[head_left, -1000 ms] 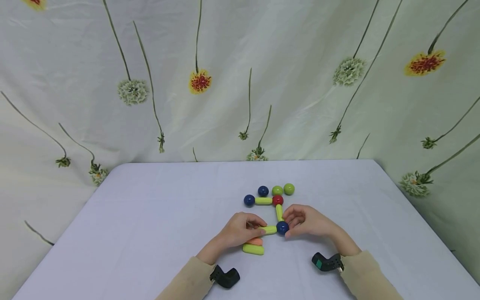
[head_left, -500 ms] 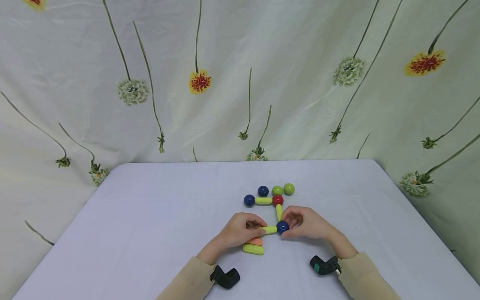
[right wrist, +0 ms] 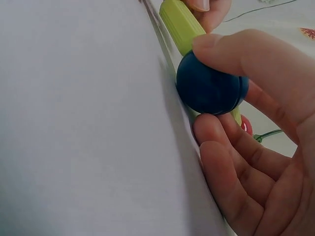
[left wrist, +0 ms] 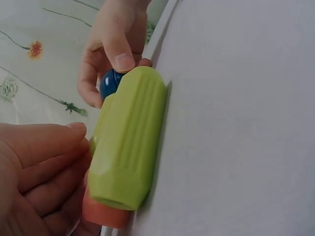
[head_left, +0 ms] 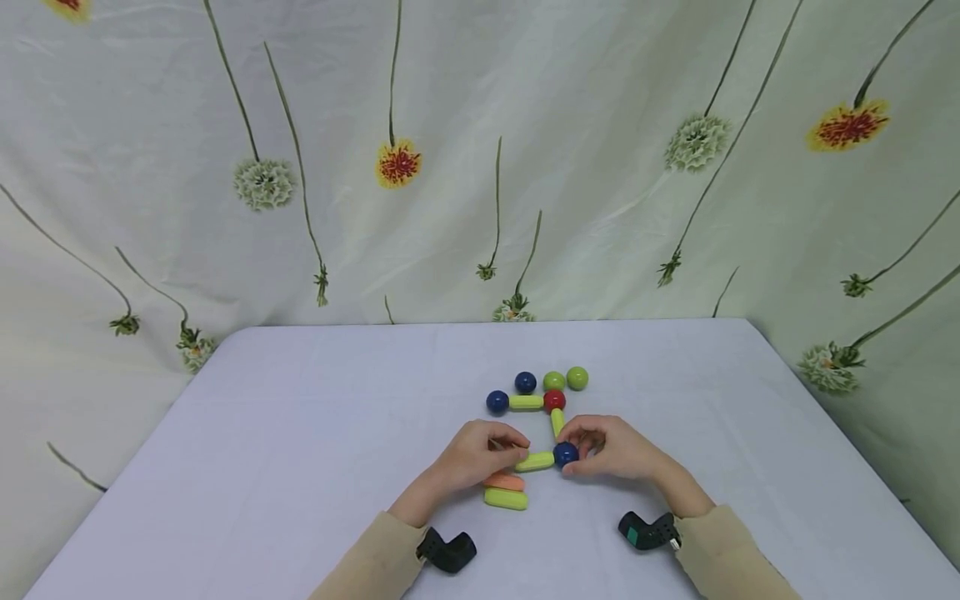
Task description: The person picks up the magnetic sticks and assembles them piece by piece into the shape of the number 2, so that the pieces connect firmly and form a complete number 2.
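Observation:
In the head view, my left hand (head_left: 480,454) is at the left end of a yellow-green magnetic rod (head_left: 536,462), fingertips right by its upper side. The left wrist view has the thumb and fingers loosely together beside it. My right hand (head_left: 617,450) holds a dark blue ball (right wrist: 211,83) between thumb and fingers, at the rod's right end. A second yellow-green rod (head_left: 557,422) leads from near this ball up to a red ball (head_left: 554,401). From there another short yellow-green rod (head_left: 527,402) runs left to a blue ball (head_left: 497,402).
A peach rod (head_left: 504,481) and a thicker yellow-green rod (left wrist: 130,142) lie just below my left hand. Beyond the joined pieces sit a loose blue ball (head_left: 526,382) and two green balls (head_left: 577,378). A flowered cloth (head_left: 450,167) hangs behind the white table (head_left: 337,400).
My left hand has lifted slightly up and left from the rod, so more of the peach rod shows. My right hand has shifted slightly left and closed its fingers around the blue ball.

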Available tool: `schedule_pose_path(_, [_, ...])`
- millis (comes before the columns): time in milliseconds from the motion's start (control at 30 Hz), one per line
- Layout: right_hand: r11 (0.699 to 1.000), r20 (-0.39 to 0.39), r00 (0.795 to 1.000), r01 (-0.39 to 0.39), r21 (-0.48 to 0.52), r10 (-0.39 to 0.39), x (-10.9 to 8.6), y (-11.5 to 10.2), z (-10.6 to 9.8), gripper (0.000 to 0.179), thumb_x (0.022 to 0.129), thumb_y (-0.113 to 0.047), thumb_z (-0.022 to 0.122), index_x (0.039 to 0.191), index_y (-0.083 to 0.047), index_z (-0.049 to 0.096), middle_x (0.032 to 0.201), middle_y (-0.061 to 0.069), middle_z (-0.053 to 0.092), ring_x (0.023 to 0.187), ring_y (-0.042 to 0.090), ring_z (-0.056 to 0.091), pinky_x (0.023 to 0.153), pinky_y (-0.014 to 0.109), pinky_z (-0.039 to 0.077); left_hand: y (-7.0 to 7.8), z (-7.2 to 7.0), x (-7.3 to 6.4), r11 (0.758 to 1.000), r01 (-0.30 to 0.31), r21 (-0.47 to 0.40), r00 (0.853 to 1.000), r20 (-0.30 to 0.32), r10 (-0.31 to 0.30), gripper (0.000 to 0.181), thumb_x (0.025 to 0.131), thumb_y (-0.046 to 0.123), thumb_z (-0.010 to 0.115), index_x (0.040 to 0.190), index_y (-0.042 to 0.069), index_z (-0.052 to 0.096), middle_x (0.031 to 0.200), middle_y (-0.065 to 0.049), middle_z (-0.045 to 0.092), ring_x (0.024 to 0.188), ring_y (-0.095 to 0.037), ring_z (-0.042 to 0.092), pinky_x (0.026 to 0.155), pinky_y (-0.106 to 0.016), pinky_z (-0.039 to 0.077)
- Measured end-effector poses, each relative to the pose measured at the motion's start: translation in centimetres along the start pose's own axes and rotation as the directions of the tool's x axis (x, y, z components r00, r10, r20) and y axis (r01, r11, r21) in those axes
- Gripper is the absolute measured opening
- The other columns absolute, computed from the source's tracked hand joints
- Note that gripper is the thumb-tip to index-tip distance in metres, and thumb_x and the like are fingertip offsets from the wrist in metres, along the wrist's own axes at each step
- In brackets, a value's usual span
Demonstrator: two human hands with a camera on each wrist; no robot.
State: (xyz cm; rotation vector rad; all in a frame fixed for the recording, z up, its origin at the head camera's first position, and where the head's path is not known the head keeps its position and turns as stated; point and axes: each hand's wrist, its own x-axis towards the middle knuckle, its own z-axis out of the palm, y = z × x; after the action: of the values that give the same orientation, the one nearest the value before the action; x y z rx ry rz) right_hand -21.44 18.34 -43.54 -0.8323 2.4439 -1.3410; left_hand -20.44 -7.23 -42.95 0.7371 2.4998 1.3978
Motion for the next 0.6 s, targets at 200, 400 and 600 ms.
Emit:
schedule_pose_path(200, [1.000,0.005,1.000,0.015,-0.017,-0.015,0.1,0.6,-0.1,0.031,0.075,-0.023,0.079,0.102,-0.015,0.065,0.088,-0.002,0.059,0.072,0.012,0.057,0.064,0.025,0.050,0.3,-1.1,0.9,0.999,-0.037,0.019,0.988,-0.149,0.040,0.018,0.089,0.022,0.065,0.099,0.008,0.072,0.088,0.007,0.066,0.078,-0.012,0.056,0.071,-0.027,0.048])
schedule_pose_path(400, [1.000,0.009,1.000,0.016,-0.001,-0.016,0.1,0.6,-0.1,0.031,0.074,-0.023,0.080,0.100,-0.016,0.064,0.085,-0.002,0.058,0.071,0.012,0.056,0.062,0.025,0.049,0.5,-1.9,2.7,0.996,-0.074,0.057,0.954,-0.288,0.087,0.012,0.089,0.016,0.064,0.096,0.008,0.071,0.088,0.004,0.067,0.081,-0.012,0.057,0.074,-0.027,0.048])
schedule_pose_path(600, [1.000,0.012,1.000,0.017,0.005,-0.017,0.1,0.4,-0.1,0.031,0.075,-0.023,0.079,0.100,-0.016,0.063,0.085,-0.001,0.057,0.071,0.012,0.056,0.062,0.025,0.049,0.3,-2.6,4.9,0.993,-0.053,0.108,0.933,-0.349,0.088,0.014,0.089,0.016,0.064,0.098,0.006,0.070,0.092,0.000,0.068,0.086,-0.016,0.060,0.077,-0.031,0.049])
